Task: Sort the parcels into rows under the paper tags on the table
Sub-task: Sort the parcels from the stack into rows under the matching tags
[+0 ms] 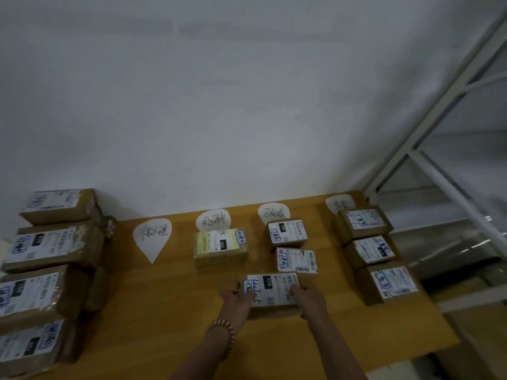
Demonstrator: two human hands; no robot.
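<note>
Both hands, left hand (238, 297) and right hand (305, 296), grip the parcel (270, 293) at lower centre, third in its row; release comes next.

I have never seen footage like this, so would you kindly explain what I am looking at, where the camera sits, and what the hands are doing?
There is no machine here: a person wears one camera on the head, looking forward and down, so you see their own two arms.

Below is a wooden table against a white wall. Four paper tags with handwriting lie along its far edge, for example the leftmost tag. Cardboard parcels with shipping labels sit in rows under three of them; none lies under the leftmost tag. A further line of parcels runs down the far left.

The left hand, with a beaded bracelet on its wrist, and the right hand grip one parcel from either side, third in the row under the third tag.
</note>
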